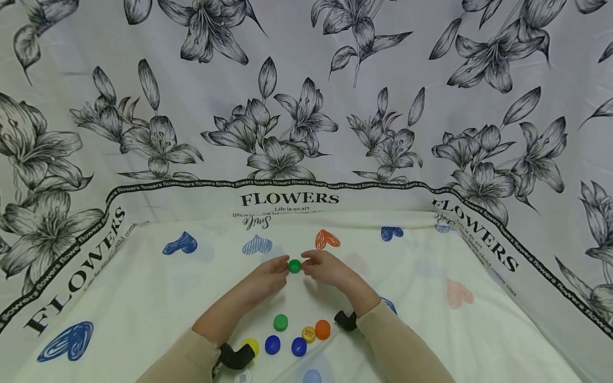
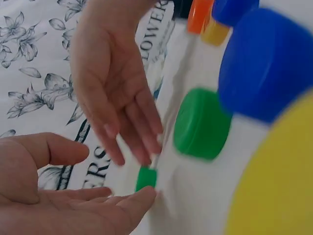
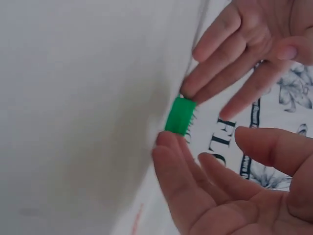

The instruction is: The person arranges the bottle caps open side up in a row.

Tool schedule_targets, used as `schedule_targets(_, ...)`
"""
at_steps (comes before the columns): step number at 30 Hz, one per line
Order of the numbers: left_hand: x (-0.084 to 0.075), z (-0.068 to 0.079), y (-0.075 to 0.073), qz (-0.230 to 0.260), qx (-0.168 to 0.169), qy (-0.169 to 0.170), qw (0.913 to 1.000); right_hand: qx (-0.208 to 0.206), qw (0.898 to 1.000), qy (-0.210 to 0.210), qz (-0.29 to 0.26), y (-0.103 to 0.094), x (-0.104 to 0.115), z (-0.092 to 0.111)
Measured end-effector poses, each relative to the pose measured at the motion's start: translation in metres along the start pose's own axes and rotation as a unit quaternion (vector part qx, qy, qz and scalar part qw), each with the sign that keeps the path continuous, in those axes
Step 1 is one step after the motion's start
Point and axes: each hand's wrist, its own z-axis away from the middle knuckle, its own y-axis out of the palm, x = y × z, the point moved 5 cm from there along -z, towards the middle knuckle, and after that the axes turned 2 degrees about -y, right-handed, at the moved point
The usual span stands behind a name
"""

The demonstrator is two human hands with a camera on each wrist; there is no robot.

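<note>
A small green bottle cap (image 1: 294, 266) sits on the white cloth between my two hands. My left hand (image 1: 270, 275) is on its left, fingers loosely extended, their tips right at the cap's side. From the other side my right hand (image 1: 329, 267) reaches in, its fingertips close by the cap. In the right wrist view the same green cap (image 3: 180, 116) lies between the fingertips of both hands, and neither thumb presses on it. The left wrist view shows the relaxed, spread fingers of the right hand (image 2: 120, 88) above the cap.
Closer to me lie another green cap (image 1: 280, 322), two blue caps (image 1: 272, 344), an orange cap (image 1: 323, 330) and a printed yellow cap (image 1: 308, 334). A plain yellow cap (image 1: 252, 346) is partly hidden by the left wrist's black camera (image 1: 237, 357). Flower-printed fabric (image 1: 287, 133) hangs behind.
</note>
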Motion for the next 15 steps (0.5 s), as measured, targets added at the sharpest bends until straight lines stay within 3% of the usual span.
schedule_targets(3, -0.008, 0.005, -0.009, -0.098, -0.031, 0.007, 0.9947, -0.003, 1.0, -0.016, 0.026, -0.005, 0.008, 0.004)
schedule_targets(5, -0.017, 0.01, -0.012, -0.177, -0.033, 0.022, 0.9834, 0.003, 0.998, -0.036, 0.049, -0.005, 0.017, 0.008)
schedule_targets(10, -0.03, 0.03, -0.001, -0.342, 0.027, 0.038, 0.9385, 0.057, 0.984, -0.077, 0.148, 0.011, 0.042, 0.026)
schedule_targets(13, -0.028, 0.04, 0.012, -0.419, 0.047, 0.024, 0.9066, 0.092, 0.97, -0.063, 0.216, 0.03, 0.047, 0.037)
schedule_targets(15, -0.026, 0.044, 0.019, -0.451, 0.053, 0.012, 0.8907, 0.112, 0.962, -0.04, 0.245, 0.044, 0.046, 0.044)
